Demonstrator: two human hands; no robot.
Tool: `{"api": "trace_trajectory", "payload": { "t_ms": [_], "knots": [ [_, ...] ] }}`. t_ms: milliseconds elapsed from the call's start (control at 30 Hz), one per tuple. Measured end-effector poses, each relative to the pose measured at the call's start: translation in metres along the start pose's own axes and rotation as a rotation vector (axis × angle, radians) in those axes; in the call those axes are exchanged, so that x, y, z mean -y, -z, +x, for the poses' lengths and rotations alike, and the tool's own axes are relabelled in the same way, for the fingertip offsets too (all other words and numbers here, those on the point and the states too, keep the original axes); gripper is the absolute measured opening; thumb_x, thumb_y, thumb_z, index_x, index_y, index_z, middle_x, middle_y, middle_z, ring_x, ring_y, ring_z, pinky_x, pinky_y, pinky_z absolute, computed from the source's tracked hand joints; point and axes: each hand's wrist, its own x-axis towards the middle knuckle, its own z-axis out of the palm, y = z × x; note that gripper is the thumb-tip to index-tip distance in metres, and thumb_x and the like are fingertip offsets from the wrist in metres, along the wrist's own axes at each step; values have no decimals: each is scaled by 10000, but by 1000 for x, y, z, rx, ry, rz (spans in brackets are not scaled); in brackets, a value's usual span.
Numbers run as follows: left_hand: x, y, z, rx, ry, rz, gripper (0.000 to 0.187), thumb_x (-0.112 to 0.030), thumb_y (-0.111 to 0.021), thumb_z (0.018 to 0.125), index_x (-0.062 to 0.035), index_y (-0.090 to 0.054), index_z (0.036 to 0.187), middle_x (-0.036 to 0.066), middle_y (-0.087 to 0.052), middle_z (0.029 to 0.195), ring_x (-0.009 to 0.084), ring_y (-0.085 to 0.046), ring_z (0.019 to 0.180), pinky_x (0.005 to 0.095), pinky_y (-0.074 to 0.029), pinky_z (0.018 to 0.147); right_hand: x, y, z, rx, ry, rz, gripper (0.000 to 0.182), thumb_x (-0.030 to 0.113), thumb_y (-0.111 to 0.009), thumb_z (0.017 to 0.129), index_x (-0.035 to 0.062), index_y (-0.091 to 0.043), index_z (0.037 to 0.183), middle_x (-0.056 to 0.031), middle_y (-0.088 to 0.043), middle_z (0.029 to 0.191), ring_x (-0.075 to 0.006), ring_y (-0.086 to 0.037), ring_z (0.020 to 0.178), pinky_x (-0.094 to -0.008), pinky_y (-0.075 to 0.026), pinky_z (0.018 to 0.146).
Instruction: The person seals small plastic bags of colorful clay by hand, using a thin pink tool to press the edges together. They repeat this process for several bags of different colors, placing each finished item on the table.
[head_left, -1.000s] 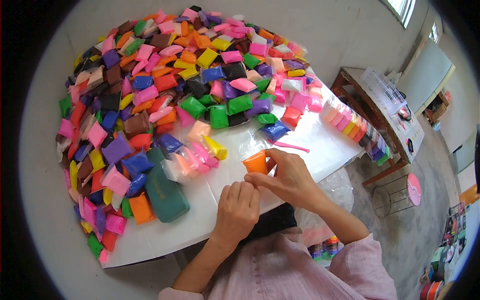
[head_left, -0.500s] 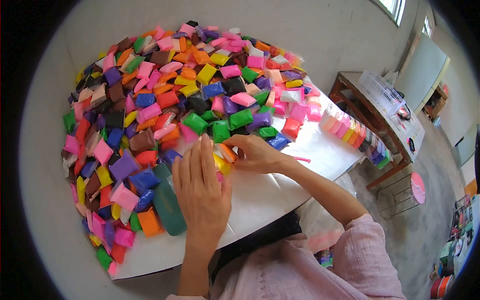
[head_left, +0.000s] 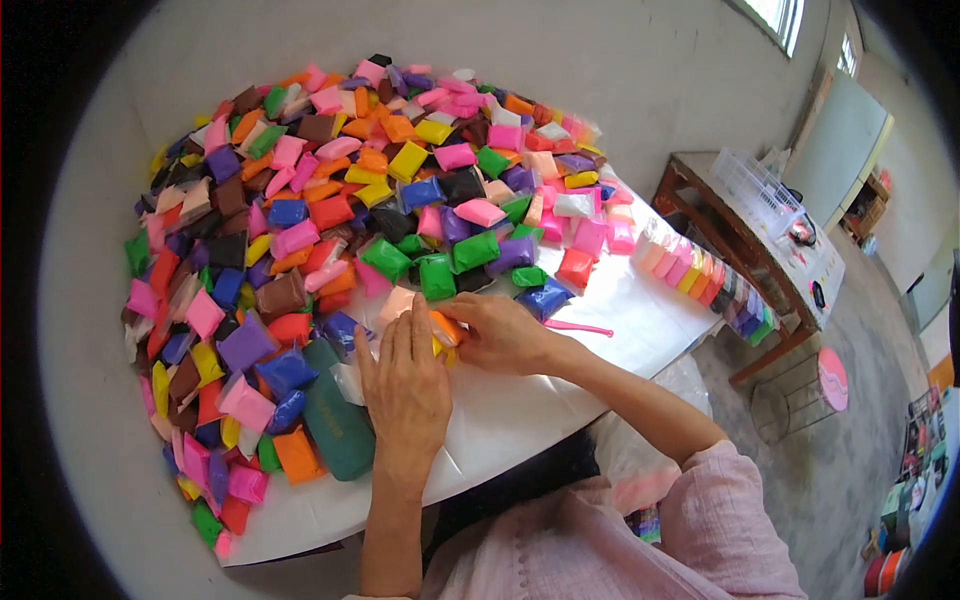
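Since half a second ago my left hand (head_left: 405,385) has slid down flat, fingers together. My right hand (head_left: 497,335) pinches the orange clay packet (head_left: 446,327) into the short row by the yellow packet (head_left: 438,346); the packet heap (head_left: 330,200) remains unsorted.

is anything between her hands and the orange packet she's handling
Nothing visible. The right hand pinches the small orange plastic-wrapped packet directly, and the left hand lies flat right beside it, over the row of pale packets on the white tabletop.
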Motion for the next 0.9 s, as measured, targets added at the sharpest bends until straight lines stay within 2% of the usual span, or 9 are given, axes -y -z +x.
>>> {"api": "trace_trajectory", "payload": {
  "t_ms": [167, 267, 367, 467, 567, 633, 700, 767, 900],
  "knots": [
    [-3, 1, 0, -30, -10, 1, 719, -89, -691, 802, -34, -379, 1447, 168, -521, 1356, 293, -484, 1292, 551, -222, 1153, 1, -5, -6, -56, 36, -24, 483, 113, -661, 740, -14, -566, 1196, -199, -615, 1086, -392, -616, 944, -463, -502, 815],
    [-9, 12, -2, -117, -43, 18, 688, -85, -689, 803, -42, -411, 1431, 171, -504, 1377, 312, -472, 1299, 546, -231, 1152, 20, 13, -16, -12, -109, 21, 501, 87, -662, 753, -9, -545, 1231, -195, -606, 1106, -364, -627, 936, -437, -511, 803],
    [-16, 19, -12, -248, -78, -137, 605, -84, -687, 805, -33, -486, 1374, 174, -542, 1331, 339, -494, 1268, 514, -307, 1122, 32, 35, -31, -17, -146, 140, 436, 48, -639, 772, 6, -566, 1200, -177, -601, 1127, -318, -646, 901, -401, -524, 762],
    [-27, 27, -31, -126, -159, -447, 449, -73, -682, 811, -3, -585, 1244, 181, -593, 1251, 359, -535, 1208, 462, -420, 1035, 12, 42, -45, -91, -160, -25, 342, 1, -644, 804, 17, -626, 1145, -127, -626, 1036, -220, -640, 759, -323, -523, 696],
    [-34, 8, -43, 13, -241, -691, 313, -59, -678, 810, 17, -633, 1111, 172, -632, 1134, 355, -581, 1118, 420, -487, 934, -13, 54, -61, -304, -256, -100, 189, 61, -640, 792, 70, -650, 980, -122, -654, 960, -275, -662, 780, -393, -525, 681],
    [-35, -6, -46, 51, -291, -608, 264, -49, -676, 807, 21, -635, 1058, 161, -631, 1097, 342, -590, 1074, 407, -498, 899, -28, 72, -65, -402, -397, -263, 130, 82, -646, 795, 77, -659, 924, -113, -663, 896, -282, -665, 781, -404, -523, 675],
    [-37, -9, -47, 71, -303, -572, 237, -44, -675, 804, 24, -634, 1027, 155, -629, 1065, 333, -595, 1042, 401, -504, 879, -42, 88, -68, -413, -470, -495, 149, 151, -629, 826, 49, -660, 930, -125, -666, 911, -311, -667, 852, -436, -518, 724],
    [-40, -6, -43, 60, -290, -577, 231, -46, -676, 801, 24, -630, 1016, 151, -625, 1038, 327, -596, 1019, 400, -504, 872, -52, 94, -66, -337, -551, -436, 237, 226, -637, 838, 44, -655, 989, -148, -655, 963, -339, -659, 879, -454, -514, 762],
    [-40, -5, -44, 82, -293, -570, 222, -53, -673, 808, 25, -626, 1011, 155, -624, 1054, 334, -594, 1027, 402, -501, 876, -53, 78, -53, -263, -612, -620, 323, 281, -655, 829, 57, -640, 1062, -208, -620, 1039, -376, -646, 900, -461, -515, 802]
  ]
}}
